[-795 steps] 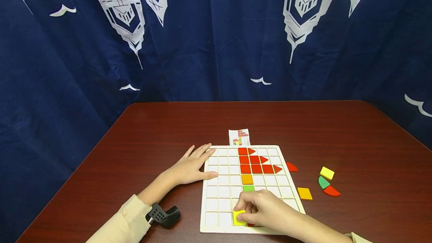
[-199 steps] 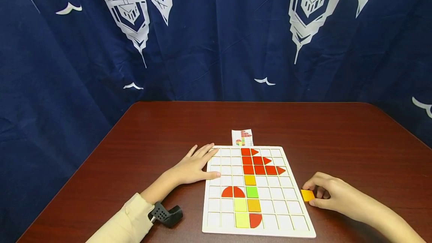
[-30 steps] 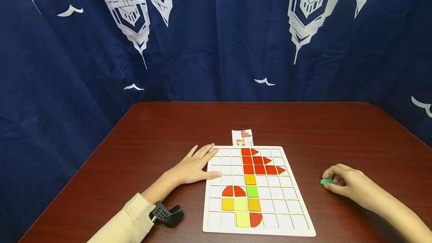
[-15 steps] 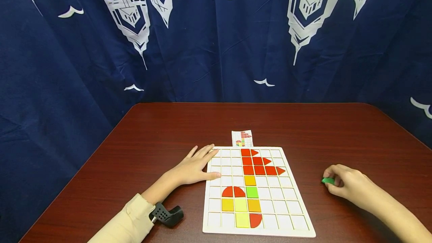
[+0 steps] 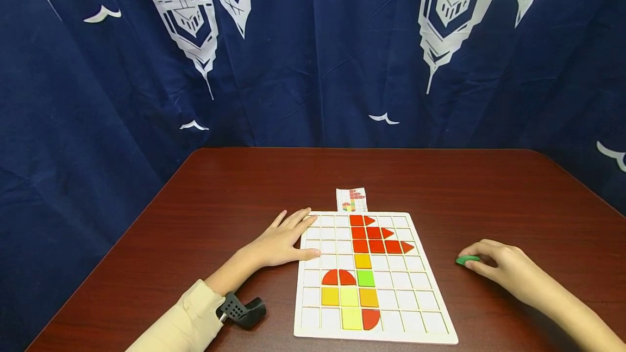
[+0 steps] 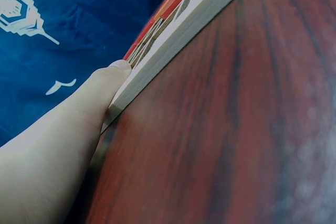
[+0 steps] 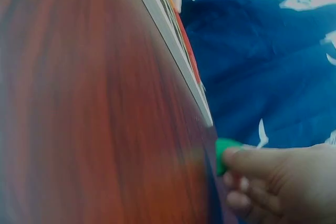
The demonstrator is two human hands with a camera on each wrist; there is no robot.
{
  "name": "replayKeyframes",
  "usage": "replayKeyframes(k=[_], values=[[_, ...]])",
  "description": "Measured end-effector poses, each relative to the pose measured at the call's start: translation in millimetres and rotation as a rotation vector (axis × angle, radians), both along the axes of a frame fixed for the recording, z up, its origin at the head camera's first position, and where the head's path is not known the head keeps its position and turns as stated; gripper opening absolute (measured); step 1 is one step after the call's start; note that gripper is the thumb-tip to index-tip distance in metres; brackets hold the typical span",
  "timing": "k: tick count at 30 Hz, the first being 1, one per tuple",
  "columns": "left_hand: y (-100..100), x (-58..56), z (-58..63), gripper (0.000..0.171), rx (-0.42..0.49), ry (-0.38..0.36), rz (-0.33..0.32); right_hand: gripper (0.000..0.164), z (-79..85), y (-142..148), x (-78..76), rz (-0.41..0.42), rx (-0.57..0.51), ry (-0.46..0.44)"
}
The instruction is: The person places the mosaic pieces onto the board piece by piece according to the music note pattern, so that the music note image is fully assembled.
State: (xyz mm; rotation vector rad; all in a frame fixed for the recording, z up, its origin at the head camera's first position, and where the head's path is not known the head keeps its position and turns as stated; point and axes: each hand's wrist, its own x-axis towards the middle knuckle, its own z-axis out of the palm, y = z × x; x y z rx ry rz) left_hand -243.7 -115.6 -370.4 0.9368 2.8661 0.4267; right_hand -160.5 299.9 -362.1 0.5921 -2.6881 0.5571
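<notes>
My left hand [image 5: 281, 243] lies flat with spread fingers on the left edge of a white gridded puzzle board [image 5: 406, 308]; its thumb rests on the rim in the left wrist view. Right of the board, my right hand [image 5: 504, 265] pinches a green quarter-circle tile [image 5: 467, 259] between thumb and fingers, low over the table. In the right wrist view the green tile [image 7: 224, 153] sticks out past the thumb. Red squares and triangles [image 5: 376, 246] fill cells in the upper rows. Lower down are two red quarter-circles [image 5: 338, 277], a green square [image 5: 365, 278], orange and yellow squares [image 5: 349, 296].
A small printed pattern card [image 5: 351, 200] lies at the board's far edge, showing a similar coloured figure. The dark red wooden table [image 5: 235, 189] extends around the board. Behind it hangs a blue curtain [image 5: 313, 69] with white prints. A black wrist device [image 5: 241, 311] sits on the left forearm.
Compared with 6.6 seconds ago, an orange square has joined the board's lower left rows. Over the last second, my right hand has moved slightly left with the green tile. The left hand stays put.
</notes>
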Motion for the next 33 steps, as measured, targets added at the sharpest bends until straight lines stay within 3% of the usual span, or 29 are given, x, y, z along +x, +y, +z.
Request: replayKeyframes(k=[3,7,10,16,21,26,30,33], values=[[1,-1.2,-0.1,0.083,0.001,0.004,0.001,0.018,8.8,-19,3.8,-0.024,-0.061,-0.025],[0,-2.1,0.5,0.083,-0.002,0.003,-0.003,0.017,14.0,-60,10.2,0.020,-0.198,-0.041],[0,-1.2,-0.1,0.083,-0.003,-0.005,-0.005,0.018,15.8,-92,13.9,0.147,-0.249,-0.003],[0,-0.6,0.1,0.082,-0.005,-0.003,0.000,0.010,19.0,-147,22.3,0.417,-0.285,-0.064],[1,-1.2,-0.5,0.082,-0.008,0.011,0.002,0.010,16.3,-180,30.6,0.526,-0.224,-0.071],[1,-1.1,-1.2,0.083,-0.005,0.015,0.005,0.015,9.9,-196,35.4,0.559,-0.094,0.083],[1,-0.6,-0.8,0.082,0.003,0.014,0.004,0.022,4.1,-203,38.7,0.531,0.039,0.279],[1,-0.3,-0.5,0.082,0.001,0.015,0.004,0.025,1.8,-205,39.8,0.512,0.104,0.368]])
